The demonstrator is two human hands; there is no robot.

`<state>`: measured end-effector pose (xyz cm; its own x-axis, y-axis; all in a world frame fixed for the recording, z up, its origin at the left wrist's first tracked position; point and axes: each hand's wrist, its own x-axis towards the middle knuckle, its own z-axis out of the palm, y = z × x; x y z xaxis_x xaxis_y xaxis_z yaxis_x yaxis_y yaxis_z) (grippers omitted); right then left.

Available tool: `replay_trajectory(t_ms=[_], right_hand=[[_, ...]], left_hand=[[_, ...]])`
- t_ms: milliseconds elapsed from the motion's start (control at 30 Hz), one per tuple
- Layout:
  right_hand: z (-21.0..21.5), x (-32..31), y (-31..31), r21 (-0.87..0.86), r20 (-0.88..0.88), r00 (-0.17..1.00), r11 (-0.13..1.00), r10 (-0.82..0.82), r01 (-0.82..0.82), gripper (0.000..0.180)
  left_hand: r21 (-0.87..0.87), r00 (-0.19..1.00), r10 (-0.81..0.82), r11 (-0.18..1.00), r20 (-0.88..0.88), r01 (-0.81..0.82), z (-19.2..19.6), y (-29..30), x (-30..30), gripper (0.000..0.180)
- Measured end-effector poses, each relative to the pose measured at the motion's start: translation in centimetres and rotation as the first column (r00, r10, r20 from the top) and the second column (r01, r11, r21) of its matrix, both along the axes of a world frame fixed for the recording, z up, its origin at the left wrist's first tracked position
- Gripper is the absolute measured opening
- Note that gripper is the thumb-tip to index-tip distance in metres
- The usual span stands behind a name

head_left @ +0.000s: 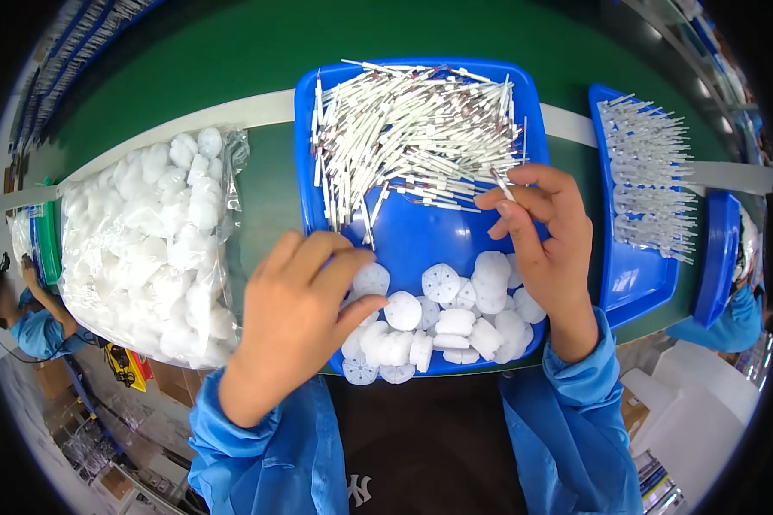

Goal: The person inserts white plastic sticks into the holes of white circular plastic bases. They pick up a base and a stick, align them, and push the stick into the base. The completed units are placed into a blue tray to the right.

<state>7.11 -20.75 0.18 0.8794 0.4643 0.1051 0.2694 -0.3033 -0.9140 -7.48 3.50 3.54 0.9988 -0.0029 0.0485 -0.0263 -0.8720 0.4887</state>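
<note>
a white monogram [359, 490] marks the dark shirt [421, 438].

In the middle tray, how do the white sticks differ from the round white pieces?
Shape: the white sticks are long and thin; the round pieces are disc-like.
Place: in the blue tray, the white sticks lie farther off, the round pieces nearer.
Marks: dark reddish parts show among the white sticks; small dots show on some round pieces.
Both are mostly white and loosely heaped.

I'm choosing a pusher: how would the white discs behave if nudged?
The white discs would probably slide over one another, since they overlap in a loose heap. Those on edge might roll or tip, given their round rims.
</note>
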Motion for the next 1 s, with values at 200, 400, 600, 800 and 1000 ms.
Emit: replay_trajectory(t_ms=[200,400,600,800,1000], right_hand=[[-1.3,-0.7,-0.7,0.128,0.037,0.997,0.989,0.064,-0.068,0.021],[1.3,0.7,-0.1,0.227,-0.011,0.997,0.971,0.081,-0.076,0.018],[2.7,2.6,2.0,0.232,0.172,0.985,0.971,0.022,-0.062,0.02],[-0.5,2.1,1.9,0.147,0.239,0.971,0.988,0.019,-0.056,0.023],[0.2,2.7,1.8,0.003,0.402,0.912,0.995,0.086,-0.095,0.027]], left_hand=[[-0.132,0.998,-0.009,0.991,0.055,0.016,-0.2,0.0,0.3,0.038],[-0.402,0.94,0.134,0.915,0.315,0.004,0.2,-0.5,5.2,0.025],[-0.845,0.94,0.137,0.493,0.312,0.208,-1.8,-2.3,9.5,0.035],[-0.985,0.97,0.228,0.167,0.078,0.04,-2.8,-4.1,8.9,0.039],[-0.963,0.961,0.277,0.261,0.004,-0.071,-4.0,-3.2,8.3,0.042]])
